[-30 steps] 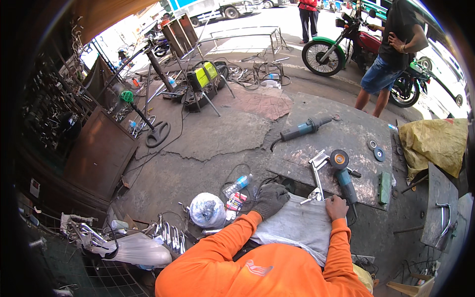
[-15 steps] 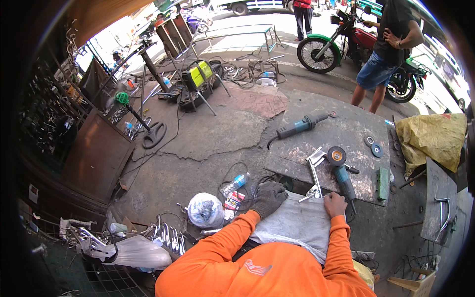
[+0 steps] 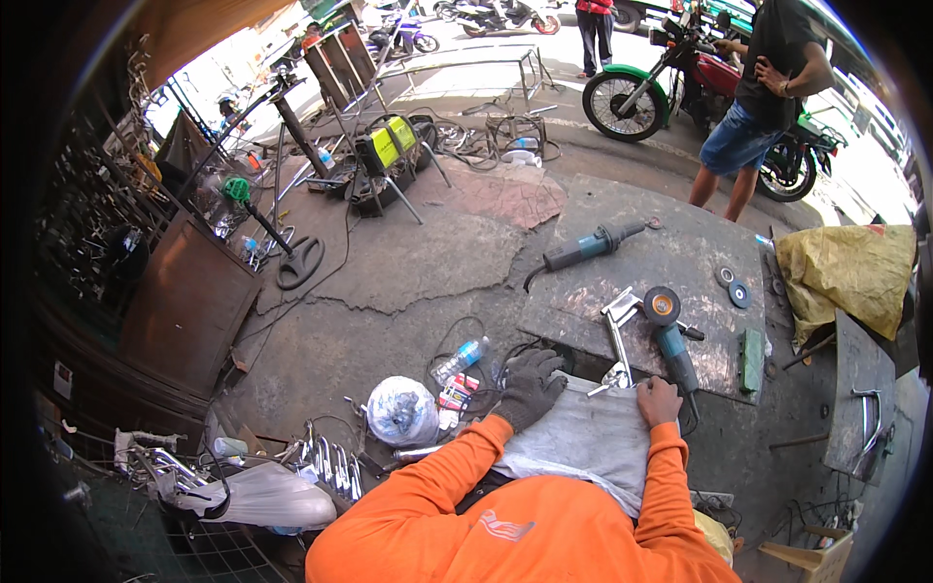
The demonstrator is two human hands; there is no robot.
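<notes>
A grey cloth [image 3: 573,437] is spread over my lap. My left hand [image 3: 532,391], in a dark work glove, rests on its left far corner with the fingers laid out. At the opposite corner my bare right hand [image 3: 659,400] has its fingers curled on the cloth's edge. Between the hands, a shiny bent metal lever part [image 3: 618,340] reaches from the cloth onto the low board [image 3: 583,291]. Just beyond my right hand lies an angle grinder [image 3: 673,345] with an orange-centred disc. A second, longer grinder [image 3: 595,246] lies farther off.
Loose discs [image 3: 740,294] and a green block [image 3: 750,361] lie on the board. Left of my glove are a water bottle [image 3: 461,360] and a plastic-wrapped bundle [image 3: 401,412]. A yellow-green machine [image 3: 392,142] stands farther back. A person [image 3: 743,146] stands by a motorcycle [image 3: 627,102].
My left hand's fingers have shifted slightly on the cloth; my right hand has hardly moved. In the street, the truck has moved right and scooters show where it was.
</notes>
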